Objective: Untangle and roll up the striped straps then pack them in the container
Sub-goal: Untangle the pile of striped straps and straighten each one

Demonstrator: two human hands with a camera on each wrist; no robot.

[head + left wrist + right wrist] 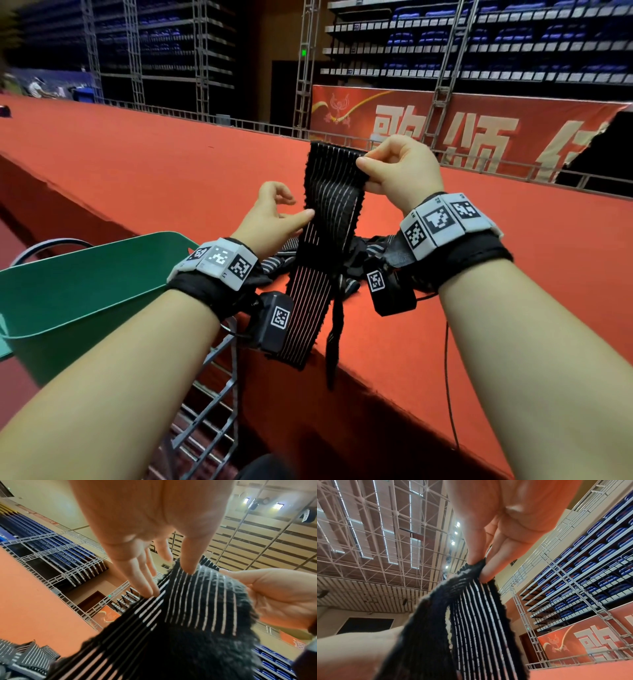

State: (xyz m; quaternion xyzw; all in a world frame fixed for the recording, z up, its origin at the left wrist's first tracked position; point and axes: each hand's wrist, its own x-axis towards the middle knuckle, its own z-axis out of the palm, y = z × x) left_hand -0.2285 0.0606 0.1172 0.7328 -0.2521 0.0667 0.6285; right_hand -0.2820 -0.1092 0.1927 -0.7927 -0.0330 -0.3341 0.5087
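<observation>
1. Striped strap: hung upright over the red surface; tail draped past its edge.
2. Right hand: pinched the top end.
3. Left hand: fingers relaxed, thumb touching the strap's edge.
4. Tangled straps: heaped behind.
5. Green container: nearby on the left.
6. Step judged: untangling; next, rolling from the top.

The strap hangs over the platform edge, the container to its left.

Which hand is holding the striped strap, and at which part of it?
The right hand pinches the striped strap at its top end; the left hand only touches its edge.
</observation>
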